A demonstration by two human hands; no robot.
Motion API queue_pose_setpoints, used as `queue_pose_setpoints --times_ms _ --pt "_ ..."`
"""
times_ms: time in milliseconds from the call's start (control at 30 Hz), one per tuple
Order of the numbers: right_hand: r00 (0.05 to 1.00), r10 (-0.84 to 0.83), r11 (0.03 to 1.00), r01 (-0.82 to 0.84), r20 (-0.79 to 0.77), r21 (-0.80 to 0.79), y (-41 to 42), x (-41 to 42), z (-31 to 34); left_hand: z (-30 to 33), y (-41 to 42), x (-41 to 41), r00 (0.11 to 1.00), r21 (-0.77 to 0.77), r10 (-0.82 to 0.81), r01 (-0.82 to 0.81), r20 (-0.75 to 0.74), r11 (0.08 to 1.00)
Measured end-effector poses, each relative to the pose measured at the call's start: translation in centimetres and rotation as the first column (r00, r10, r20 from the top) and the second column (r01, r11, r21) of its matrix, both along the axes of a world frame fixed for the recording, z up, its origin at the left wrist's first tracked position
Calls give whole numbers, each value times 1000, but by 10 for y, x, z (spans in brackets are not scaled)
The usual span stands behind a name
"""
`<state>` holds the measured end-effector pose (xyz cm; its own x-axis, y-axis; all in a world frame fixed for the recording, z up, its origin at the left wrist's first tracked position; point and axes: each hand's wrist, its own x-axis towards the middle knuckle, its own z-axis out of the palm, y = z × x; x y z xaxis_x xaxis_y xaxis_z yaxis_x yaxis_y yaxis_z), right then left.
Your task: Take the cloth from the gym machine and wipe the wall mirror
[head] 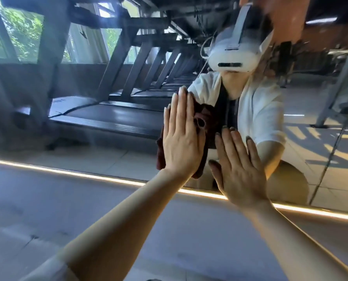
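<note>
The wall mirror point(92, 122) fills the upper part of the head view. My left hand point(181, 138) lies flat with straight fingers, pressing a dark maroon cloth point(204, 118) against the glass. The cloth bulges out to the right of and below that hand. My right hand point(240, 169) rests flat on the mirror just right of the cloth, fingers straight and spread, holding nothing. In the glass I see a person in a white top with a white headset.
A glowing light strip point(88, 175) runs along the mirror's lower edge, with grey wall or floor beneath it. The mirror reflects a row of treadmills point(128, 110), windows point(27, 31) with greenery, and tiled floor with metal machine frames point(341, 88) at the right.
</note>
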<state>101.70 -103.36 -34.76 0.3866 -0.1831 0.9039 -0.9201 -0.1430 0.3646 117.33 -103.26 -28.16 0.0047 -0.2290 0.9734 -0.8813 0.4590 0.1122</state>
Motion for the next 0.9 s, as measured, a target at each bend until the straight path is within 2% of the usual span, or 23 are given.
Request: queue_pose_setpoints --times_ms 67,233,333,400,500,667,767,833,900 --pt "1000 17 1000 -17 5 -12 0 0 0 0 -2 -8 1000 -6 -1 2 13 1000" --pt "999 41 998 -41 18 40 7 -1 2 -66 2 3 965 36 6 -16 263 999" --pt "996 9 995 0 -93 95 15 -12 -4 -105 8 5 951 117 31 -70 307 991" --pt "978 4 991 24 -208 135 23 -30 -10 -109 13 7 941 134 51 -101 335 986" --pt "955 2 988 44 -297 148 31 -63 8 -72 14 11 901 88 44 -91 432 992" --pt "997 69 997 -68 -22 40 19 -66 116 79 5 -14 919 -73 -9 41 394 996" --pt "991 107 994 -104 84 -39 13 -49 179 172 0 -35 925 -190 41 34 377 981" --pt "980 131 988 -116 151 -104 7 -40 200 199 -4 -44 939 -227 76 2 335 974" --pt "983 99 988 -78 158 -133 3 -37 199 194 -6 -51 957 -229 86 -21 276 973"
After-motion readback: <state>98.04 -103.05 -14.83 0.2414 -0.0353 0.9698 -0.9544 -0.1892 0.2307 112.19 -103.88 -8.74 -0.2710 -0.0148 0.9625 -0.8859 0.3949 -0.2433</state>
